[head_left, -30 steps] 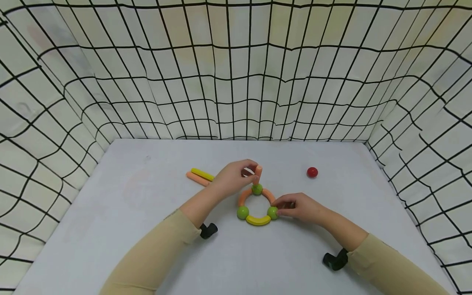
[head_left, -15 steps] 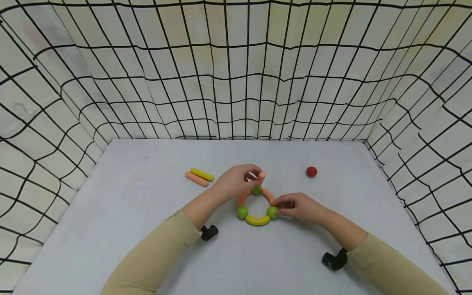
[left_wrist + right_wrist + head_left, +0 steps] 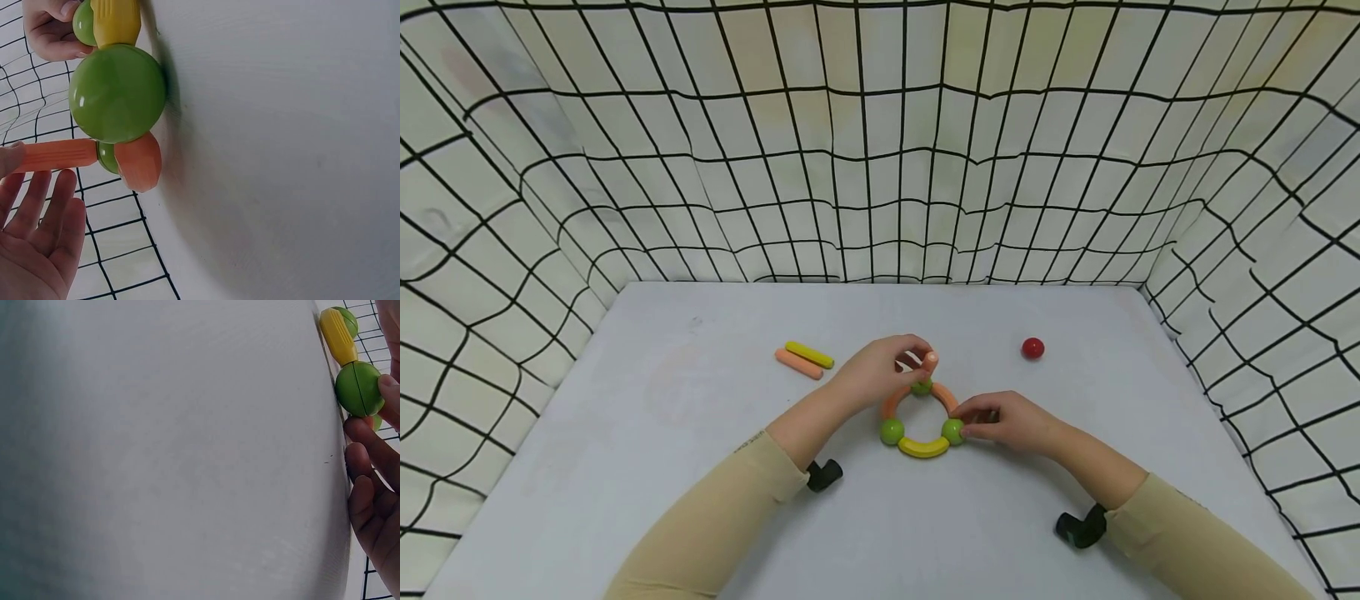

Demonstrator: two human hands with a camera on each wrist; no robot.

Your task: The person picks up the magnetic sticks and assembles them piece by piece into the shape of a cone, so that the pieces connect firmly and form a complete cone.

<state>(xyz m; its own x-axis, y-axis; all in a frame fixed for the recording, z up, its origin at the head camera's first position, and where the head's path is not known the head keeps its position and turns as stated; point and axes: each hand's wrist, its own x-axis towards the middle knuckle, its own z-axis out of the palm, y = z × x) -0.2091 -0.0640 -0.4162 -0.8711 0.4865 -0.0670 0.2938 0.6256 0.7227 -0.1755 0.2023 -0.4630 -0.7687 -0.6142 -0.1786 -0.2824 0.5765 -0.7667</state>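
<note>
A ring of three green balls joined by curved bars lies on the white table. My left hand (image 3: 874, 368) pinches a straight orange rod (image 3: 59, 155) between thumb and fingers, its lower end at the back green ball (image 3: 921, 388). The rod stands up from that ball. My right hand (image 3: 1018, 422) pinches the right green ball (image 3: 952, 431) with thumb and finger. Nearest me, a curved yellow bar (image 3: 923, 448) links it to the left green ball (image 3: 892, 432). Curved orange bars (image 3: 945, 396) form the ring's other two sides.
Left of the ring lie a straight yellow rod (image 3: 809, 354) and another orange rod (image 3: 799, 364), side by side. A red ball (image 3: 1033, 348) sits toward the back right. Black netting (image 3: 880, 179) rises along the back and both sides of the table (image 3: 880, 533).
My left hand has come down slightly with the orange rod, which now shows lower over the back green ball. My right hand has stayed on the right green ball.
</note>
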